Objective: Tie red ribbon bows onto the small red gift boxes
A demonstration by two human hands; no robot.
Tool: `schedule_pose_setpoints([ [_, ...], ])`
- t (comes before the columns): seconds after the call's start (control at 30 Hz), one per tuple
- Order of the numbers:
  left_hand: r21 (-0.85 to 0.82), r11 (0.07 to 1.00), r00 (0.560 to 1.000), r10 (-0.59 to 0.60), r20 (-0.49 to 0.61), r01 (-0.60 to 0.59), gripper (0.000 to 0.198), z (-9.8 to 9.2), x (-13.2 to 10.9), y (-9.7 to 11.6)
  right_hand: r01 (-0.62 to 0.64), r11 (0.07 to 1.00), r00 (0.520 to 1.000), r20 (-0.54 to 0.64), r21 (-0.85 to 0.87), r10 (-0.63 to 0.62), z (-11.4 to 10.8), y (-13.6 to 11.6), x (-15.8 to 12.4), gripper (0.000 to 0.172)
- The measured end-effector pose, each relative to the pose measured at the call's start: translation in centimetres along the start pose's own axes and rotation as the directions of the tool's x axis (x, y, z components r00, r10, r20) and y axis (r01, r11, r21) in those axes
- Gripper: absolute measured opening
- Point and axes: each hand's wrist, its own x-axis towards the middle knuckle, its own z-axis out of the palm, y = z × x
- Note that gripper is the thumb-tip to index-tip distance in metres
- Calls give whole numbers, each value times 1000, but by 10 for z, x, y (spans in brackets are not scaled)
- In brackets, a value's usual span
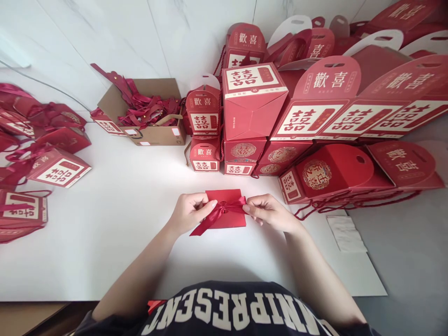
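A small red gift box (234,221) is on the white table in front of me, between my two hands. Across its top lies a dark red satin ribbon (203,227) tied in a bow, one tail hanging toward the lower left. My left hand (192,211) pinches the bow's left side between thumb and fingers. My right hand (268,212) pinches the bow's right loop near the box's right edge. The fingertips under the ribbon are partly hidden.
A cardboard box (157,135) full of red ribbons stands at the back. Stacked red gift boxes (255,112) fill the back right, and ribboned boxes (61,168) crowd the left. Folded white paper (346,233) lies near the table's (115,233) right edge.
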Motion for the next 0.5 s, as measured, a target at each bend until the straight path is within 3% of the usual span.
schedule_pose_setpoints([
  [0.17,-100,995,999,-29,-41,25,49,9,3,-5,-49,993,999,6,106,49,3,-1,-1,45],
  [0.3,-12,1000,996,7,-90,-8,49,10,3,-2,-51,985,999,-9,166,53,3,-3,-5,43],
  [0.5,-5,997,992,-72,-102,72,49,13,1,3,-215,975,960,198,60,200,-8,-1,-7,45],
])
